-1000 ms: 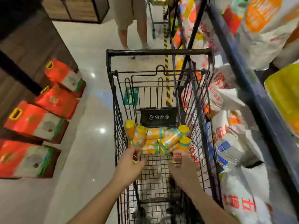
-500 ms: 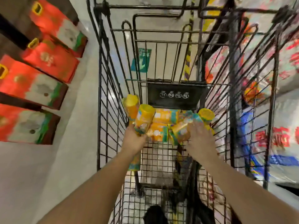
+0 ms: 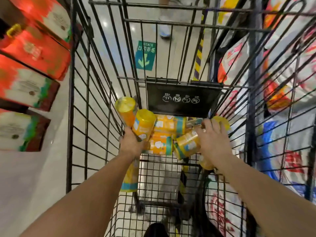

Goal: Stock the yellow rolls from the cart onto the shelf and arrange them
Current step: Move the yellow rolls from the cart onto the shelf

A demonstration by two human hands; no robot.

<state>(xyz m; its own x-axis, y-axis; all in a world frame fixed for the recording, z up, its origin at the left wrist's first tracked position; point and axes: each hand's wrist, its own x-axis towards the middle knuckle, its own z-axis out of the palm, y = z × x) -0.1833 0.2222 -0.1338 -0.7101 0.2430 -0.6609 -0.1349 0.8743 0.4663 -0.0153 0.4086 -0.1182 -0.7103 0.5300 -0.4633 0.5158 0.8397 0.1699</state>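
Against a second ago, when both hands hovered short of the pile, the left grip (image 3: 132, 144) has now curled its fingers round one yellow cylindrical roll with a teal band (image 3: 144, 124) and holds it upright. The right grip (image 3: 212, 141) lies on the heap, fingers spread and fairly straight, closed on nothing visible. The other yellow rolls (image 3: 164, 125) sit jumbled at the far end of the black wire shopping cart (image 3: 71, 100). Judgement: pick-up begun, one roll secured, none stocked yet.
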